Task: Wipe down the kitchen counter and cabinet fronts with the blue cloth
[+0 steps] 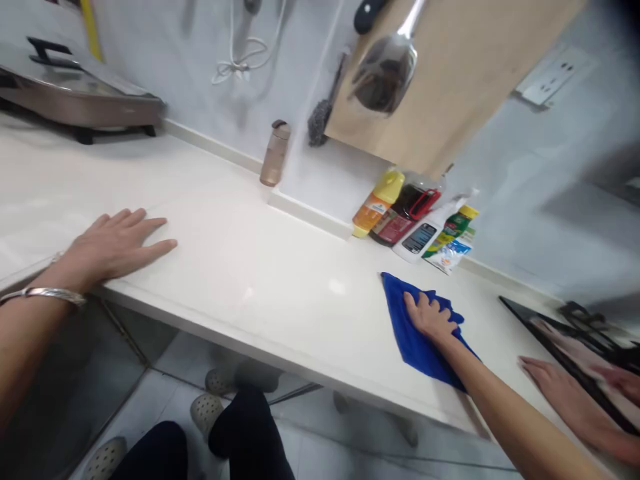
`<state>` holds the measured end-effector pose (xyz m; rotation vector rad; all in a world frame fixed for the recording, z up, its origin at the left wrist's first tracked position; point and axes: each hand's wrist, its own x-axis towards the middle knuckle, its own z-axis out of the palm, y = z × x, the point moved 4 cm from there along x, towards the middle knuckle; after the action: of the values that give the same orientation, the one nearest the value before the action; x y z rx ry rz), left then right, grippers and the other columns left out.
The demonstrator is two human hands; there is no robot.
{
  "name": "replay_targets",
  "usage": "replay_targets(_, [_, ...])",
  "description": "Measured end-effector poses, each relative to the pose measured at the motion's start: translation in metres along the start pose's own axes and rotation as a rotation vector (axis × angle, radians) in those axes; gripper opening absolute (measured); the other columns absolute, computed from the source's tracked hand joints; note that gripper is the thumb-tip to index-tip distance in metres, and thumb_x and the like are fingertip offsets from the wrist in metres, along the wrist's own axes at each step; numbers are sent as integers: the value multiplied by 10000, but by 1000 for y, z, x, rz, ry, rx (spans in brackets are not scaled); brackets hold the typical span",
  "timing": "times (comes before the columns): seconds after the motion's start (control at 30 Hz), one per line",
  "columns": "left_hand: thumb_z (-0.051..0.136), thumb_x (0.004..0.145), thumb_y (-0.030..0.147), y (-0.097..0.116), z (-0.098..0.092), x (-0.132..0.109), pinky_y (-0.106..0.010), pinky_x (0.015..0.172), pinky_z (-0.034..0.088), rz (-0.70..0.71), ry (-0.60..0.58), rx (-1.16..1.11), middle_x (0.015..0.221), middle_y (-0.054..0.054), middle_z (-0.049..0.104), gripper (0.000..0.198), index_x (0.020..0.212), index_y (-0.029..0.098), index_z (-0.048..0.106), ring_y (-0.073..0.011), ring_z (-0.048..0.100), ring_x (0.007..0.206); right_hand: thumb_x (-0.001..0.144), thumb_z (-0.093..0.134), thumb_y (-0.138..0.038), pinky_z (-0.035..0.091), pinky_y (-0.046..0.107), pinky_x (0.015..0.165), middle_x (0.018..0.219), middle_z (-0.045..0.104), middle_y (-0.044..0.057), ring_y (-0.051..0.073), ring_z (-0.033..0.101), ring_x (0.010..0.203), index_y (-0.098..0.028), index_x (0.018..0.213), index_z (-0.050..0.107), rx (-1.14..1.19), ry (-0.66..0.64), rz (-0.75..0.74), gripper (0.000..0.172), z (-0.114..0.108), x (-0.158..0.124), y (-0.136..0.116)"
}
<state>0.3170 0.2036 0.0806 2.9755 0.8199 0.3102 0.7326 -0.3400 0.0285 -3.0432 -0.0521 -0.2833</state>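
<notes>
My left hand (117, 245) lies palm down near the front edge of the white countertop (260, 267), fingers spread, holding nothing. A silver bangle (45, 293) circles that wrist. Further right, my right hand (433, 318) presses on a blue cloth (417, 347), its fingers bent over the fabric. The cloth is spread partly flat, bunched under and beyond the fingers, and my forearm covers part of it. Several bottles stand behind the cloth against the wall, among them a yellow-capped orange bottle (379, 202) and a white spray bottle (425, 233).
Another person's hand (555, 387) rests beside a black glass cooktop (535, 327) at right. A tan bottle (275, 153) stands by the wall corner. An electric pan (100, 110) with a lid sits back left. A metal spatula (387, 70) hangs before a wooden board (450, 80).
</notes>
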Motion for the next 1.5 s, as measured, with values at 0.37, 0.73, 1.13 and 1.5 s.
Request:
replay_targets(0.37, [130, 1060, 645, 7, -5, -13, -582, 1247, 267, -48, -7, -44, 1632, -205, 353, 785, 1579, 138, 429, -386, 300, 1533, 1045, 246, -644, 350, 688, 1090, 1528, 490, 269, 503, 453, 1385, -114, 1506, 536, -34, -84, -255, 759, -12, -39, -251])
replay_targets(0.73, [193, 1015, 649, -1, 9, -4, -517, 1284, 241, -154, -25, -72, 1659, -127, 369, 750, 1568, 237, 488, -319, 303, 1551, 1063, 252, -648, 256, 637, 1210, 1655, 378, 192, 449, 288, 1527, -174, 1616, 413, 82, -87, -910, 746, -20, -141, -450])
replay_targets(1.13, [99, 1060, 579, -3, 10, -6, -499, 1332, 168, -235, 23, -237, 1704, -85, 313, 737, 1655, 199, 312, -274, 256, 1591, 1065, 248, -663, 198, 702, 1218, 1684, 318, 216, 477, 247, 1543, -142, 1624, 395, 133, -164, -979, 778, -30, -177, -521])
replay_targets(1.5, [99, 1075, 469, -1, -2, -19, -449, 1309, 232, -185, 61, -115, 1645, -135, 410, 700, 1608, 120, 389, -274, 355, 1536, 1079, 365, -610, 233, 588, 1276, 1704, 342, 122, 380, 224, 1590, -227, 1649, 404, 192, -101, -1509, 687, -45, -236, -436])
